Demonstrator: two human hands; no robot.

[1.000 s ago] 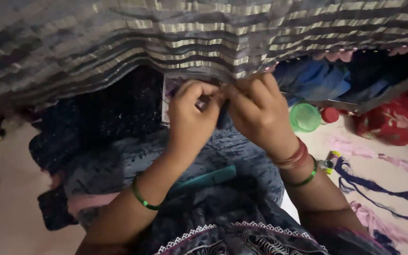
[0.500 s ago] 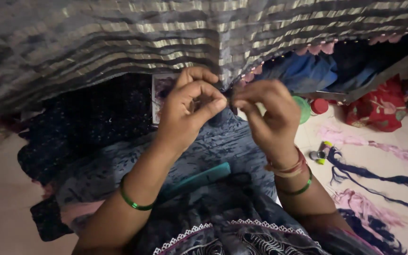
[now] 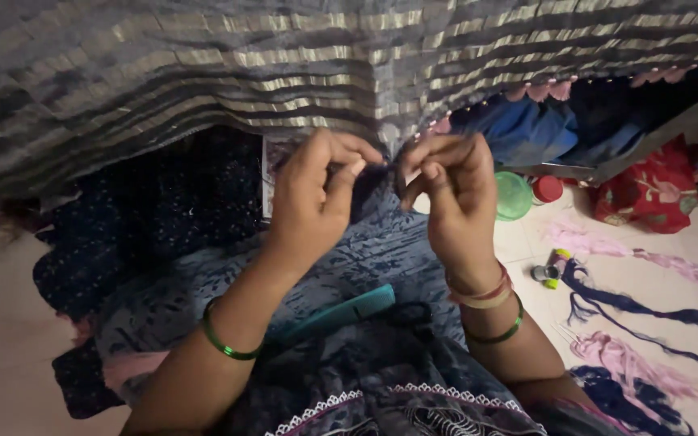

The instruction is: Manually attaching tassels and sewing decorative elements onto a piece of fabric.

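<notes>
A grey cloth with shiny gold stripes hangs across the top of the view. My left hand and my right hand are raised side by side just under its lower edge. Both pinch something small and dark at that edge, which looks like thread or the hem itself; I cannot tell which. Green bangles sit on both wrists, and the right wrist also has pink ones. A teal comb-like tool lies on the blue patterned fabric over my lap.
A green plastic lid and a red cap lie on the pale floor at right. Pink tassels, dark blue threads and a small spool lie nearby. Red cloth and dark dotted fabric lie around.
My hands have drawn slightly apart and shifted right along the cloth's edge. The view has tilted, showing more floor at right.
</notes>
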